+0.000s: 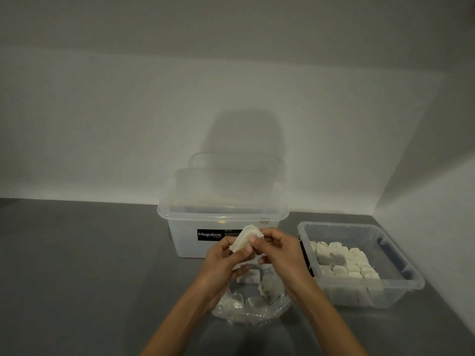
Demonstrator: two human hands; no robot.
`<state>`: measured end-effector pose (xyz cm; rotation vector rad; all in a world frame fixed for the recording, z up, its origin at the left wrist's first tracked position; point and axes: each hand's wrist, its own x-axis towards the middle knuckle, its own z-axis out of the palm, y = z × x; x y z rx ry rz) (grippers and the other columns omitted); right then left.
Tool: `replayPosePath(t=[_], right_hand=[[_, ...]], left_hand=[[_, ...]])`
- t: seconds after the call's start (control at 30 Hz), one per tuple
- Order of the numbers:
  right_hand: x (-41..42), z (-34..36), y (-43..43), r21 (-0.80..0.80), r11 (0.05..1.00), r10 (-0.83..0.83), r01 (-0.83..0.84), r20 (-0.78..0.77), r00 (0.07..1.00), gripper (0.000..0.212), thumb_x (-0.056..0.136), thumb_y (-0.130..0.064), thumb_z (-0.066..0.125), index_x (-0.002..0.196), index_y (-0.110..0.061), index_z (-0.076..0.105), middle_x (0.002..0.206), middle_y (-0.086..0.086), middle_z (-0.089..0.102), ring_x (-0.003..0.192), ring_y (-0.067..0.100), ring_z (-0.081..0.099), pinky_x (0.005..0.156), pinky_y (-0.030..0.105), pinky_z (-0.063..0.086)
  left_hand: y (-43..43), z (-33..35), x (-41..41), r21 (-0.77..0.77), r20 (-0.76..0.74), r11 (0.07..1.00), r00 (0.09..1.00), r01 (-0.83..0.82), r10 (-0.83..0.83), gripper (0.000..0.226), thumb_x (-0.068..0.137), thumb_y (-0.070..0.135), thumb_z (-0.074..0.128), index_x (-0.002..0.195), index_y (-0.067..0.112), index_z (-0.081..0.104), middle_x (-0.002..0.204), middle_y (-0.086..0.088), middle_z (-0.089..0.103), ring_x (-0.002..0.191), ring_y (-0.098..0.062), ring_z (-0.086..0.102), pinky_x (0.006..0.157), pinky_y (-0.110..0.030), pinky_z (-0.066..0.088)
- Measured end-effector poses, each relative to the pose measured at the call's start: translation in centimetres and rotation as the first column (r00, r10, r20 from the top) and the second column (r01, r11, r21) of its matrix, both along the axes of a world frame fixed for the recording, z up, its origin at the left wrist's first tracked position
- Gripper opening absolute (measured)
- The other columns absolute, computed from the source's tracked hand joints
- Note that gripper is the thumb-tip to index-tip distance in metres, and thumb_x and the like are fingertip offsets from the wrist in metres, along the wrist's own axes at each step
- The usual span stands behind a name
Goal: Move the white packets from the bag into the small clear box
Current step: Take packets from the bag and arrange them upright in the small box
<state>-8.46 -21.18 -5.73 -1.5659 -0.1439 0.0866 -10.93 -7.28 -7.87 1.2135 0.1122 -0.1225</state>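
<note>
Right now we hold one white packet (245, 240) up between both hands, above the bag (250, 308) and in front of the large lidded box (180, 240) labelled Megabox. Our left hand (223, 260) has its grip closed on the packet's lower end, and our right hand (277, 250) pinches the upper end with thumb and fingertips. The packet's long axis runs slantwise, from low on the left to high on the right.

What the coming move turns on, as we judge it, is that the small clear box (401, 278) lies to the right of the held packet and a little nearer to us, its lid off. Our right hand is the nearer one to it, so a short carry rightward and down should reach the open top.

Counting: one packet is in hand, one bag sits open on the desk (77, 265), and two boxes stand there. Inside the small box the packets (344, 260) lie in tidy rows, roughly two dozen visible, filling the left part. In the bag (250, 308) we make out around five more through the crumpled plastic, though the exact number is hard to tell.
</note>
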Motion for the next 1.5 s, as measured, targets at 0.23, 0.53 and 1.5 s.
replayPosePath(t=[0.23, 0.53, 1.5], right_hand=[[-0.2, -0.2, -1.6, -0.488, 0.865, 0.070, 0.114, 0.342, 0.937, 0.011, 0.082, -0.020, 0.071, 0.090, -0.027, 0.075, 0.079, -0.008, 0.068, 0.069, 0.004, 0.061, 0.064, 0.016, 0.049], [0.0, 0.9, -2.9, -0.405, 0.911, 0.025, 0.072, 0.231, 0.973, 0.018, 0.081, -0.013, 0.073, 0.088, -0.028, 0.068, 0.068, -0.007, 0.063, 0.053, 0.004, 0.057, 0.051, 0.019, 0.047], [4.2, 8.0, -9.7, -0.688, 0.707, 0.077, 0.166, 0.308, 0.948, 0.002, 0.083, -0.011, 0.072, 0.082, -0.011, 0.073, 0.067, -0.004, 0.064, 0.046, -0.007, 0.056, 0.044, 0.006, 0.042]], left_hand=[[0.7, 1.7, 0.3, 0.441, 0.200, 0.897, 0.976, -0.015, -0.082, 0.018, 0.085, 0.022, 0.069, 0.102, 0.020, 0.067, 0.098, 0.008, 0.071, 0.084, -0.001, 0.067, 0.068, -0.011, 0.048], [1.4, 2.8, 1.7, 0.471, 0.253, 0.881, 0.964, -0.047, -0.083, 0.009, 0.083, 0.017, 0.072, 0.091, 0.012, 0.072, 0.078, -0.010, 0.067, 0.074, -0.010, 0.062, 0.069, -0.021, 0.053], [-2.8, 6.9, 5.3, 0.671, 0.336, 0.718, 0.939, -0.185, -0.072, 0.007, 0.077, 0.015, 0.077, 0.084, 0.017, 0.076, 0.078, -0.010, 0.073, 0.081, -0.021, 0.069, 0.084, -0.024, 0.056]])
